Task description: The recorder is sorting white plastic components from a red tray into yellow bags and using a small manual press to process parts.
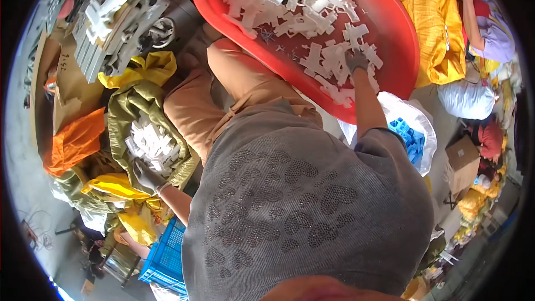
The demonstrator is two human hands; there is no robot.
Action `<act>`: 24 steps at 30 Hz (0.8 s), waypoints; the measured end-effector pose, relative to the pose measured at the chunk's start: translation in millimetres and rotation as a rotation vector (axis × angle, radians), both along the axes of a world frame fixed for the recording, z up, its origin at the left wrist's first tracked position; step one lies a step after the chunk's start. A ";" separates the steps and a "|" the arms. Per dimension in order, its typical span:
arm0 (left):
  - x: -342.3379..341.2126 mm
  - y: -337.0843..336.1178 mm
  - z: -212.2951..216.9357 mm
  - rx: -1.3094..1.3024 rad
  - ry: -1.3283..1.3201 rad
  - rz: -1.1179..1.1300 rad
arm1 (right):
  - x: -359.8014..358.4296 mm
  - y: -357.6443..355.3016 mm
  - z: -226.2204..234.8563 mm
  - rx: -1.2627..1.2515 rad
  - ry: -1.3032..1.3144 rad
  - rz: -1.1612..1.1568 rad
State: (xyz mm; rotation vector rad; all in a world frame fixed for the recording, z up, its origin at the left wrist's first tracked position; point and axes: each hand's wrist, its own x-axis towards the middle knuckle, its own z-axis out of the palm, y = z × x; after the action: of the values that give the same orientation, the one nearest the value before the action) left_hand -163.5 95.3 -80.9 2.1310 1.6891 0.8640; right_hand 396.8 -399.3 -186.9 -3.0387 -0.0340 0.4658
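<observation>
My right hand, in a grey glove with dark fingertips, reaches into a big red tub. Its fingers are bent onto a white plastic part among a loose group of similar flat parts. A larger heap of white plastic parts fills the far side of the tub. On my left, an olive sack stands with its mouth rolled out, holding white plastic pieces. My left hand, also gloved in grey, lies at the sack's near rim with its fingers stretched toward those pieces.
A white sack of blue pieces stands beside my right arm. A blue crate is near my left side. Stacked grey metal blocks rise at the far left. Beyond the tub are a yellow sack and another person's arm.
</observation>
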 end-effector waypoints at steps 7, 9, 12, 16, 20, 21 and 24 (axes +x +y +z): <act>113.9 -2.9 34.5 -0.366 -0.534 -0.120 | -31.2 36.2 -81.6 0.142 0.126 0.158; 122.9 0.9 34.5 -0.392 -0.518 -0.175 | -24.2 50.1 -93.5 0.145 0.049 0.284; 115.7 -6.6 39.4 -0.382 -0.550 -0.175 | -9.8 76.2 -47.3 0.228 0.278 0.249; 98.5 -12.4 30.7 -0.375 -0.527 -0.140 | -6.1 91.6 16.2 0.389 -0.013 0.188; 96.6 -16.5 26.5 -0.420 -0.507 -0.115 | -0.9 120.1 8.4 0.167 -0.013 0.447; 100.9 -16.8 26.2 -0.418 -0.484 -0.127 | 0.3 126.3 5.5 0.057 -0.019 0.542; 105.9 -13.9 29.6 -0.402 -0.531 -0.166 | 13.9 143.2 2.8 0.052 -0.077 0.611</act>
State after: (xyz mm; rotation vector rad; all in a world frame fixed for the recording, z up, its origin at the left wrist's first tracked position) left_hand -57.6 81.4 -51.3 1.5703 1.2650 0.8558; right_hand 410.7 -256.1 -184.2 -2.9398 -0.9757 0.3642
